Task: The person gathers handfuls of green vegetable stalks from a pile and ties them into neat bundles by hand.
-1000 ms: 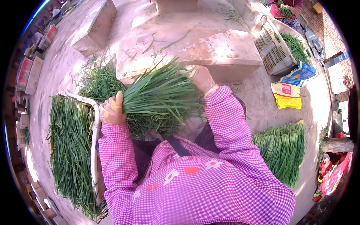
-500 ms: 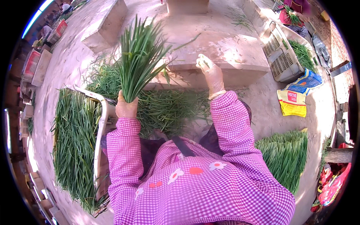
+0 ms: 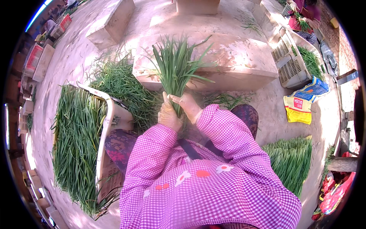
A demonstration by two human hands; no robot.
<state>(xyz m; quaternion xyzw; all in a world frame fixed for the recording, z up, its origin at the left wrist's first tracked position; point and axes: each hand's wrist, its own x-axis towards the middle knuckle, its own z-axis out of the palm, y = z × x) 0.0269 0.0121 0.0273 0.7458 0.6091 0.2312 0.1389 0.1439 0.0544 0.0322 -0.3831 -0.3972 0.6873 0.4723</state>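
A bunch of garlic chives (image 3: 174, 65), long flat green leaves, stands upright in front of me with its tips fanning out at the top. Around its lower part is my gloved left hand (image 3: 169, 115), closed on the stems. From the other side my right hand (image 3: 189, 107), in a thin glove too, grips the same stems with its fingers over them. The bottom of the bunch is partly hidden by both hands. On the ground beyond and to the left lies a loose heap of chives (image 3: 118, 86).
A crate (image 3: 110, 118) packed with chives stands at my left. Neatly stacked chives (image 3: 289, 160) lie at my right. Ahead is a low concrete block (image 3: 240, 57). Farther right are another crate (image 3: 291, 65), a yellow-blue bag (image 3: 297, 108) and a person (image 3: 305, 17) holding greens.
The bunch has come lower and to the right in my left hand. My right hand, apart from it before, has moved left and down and now holds the stems too.
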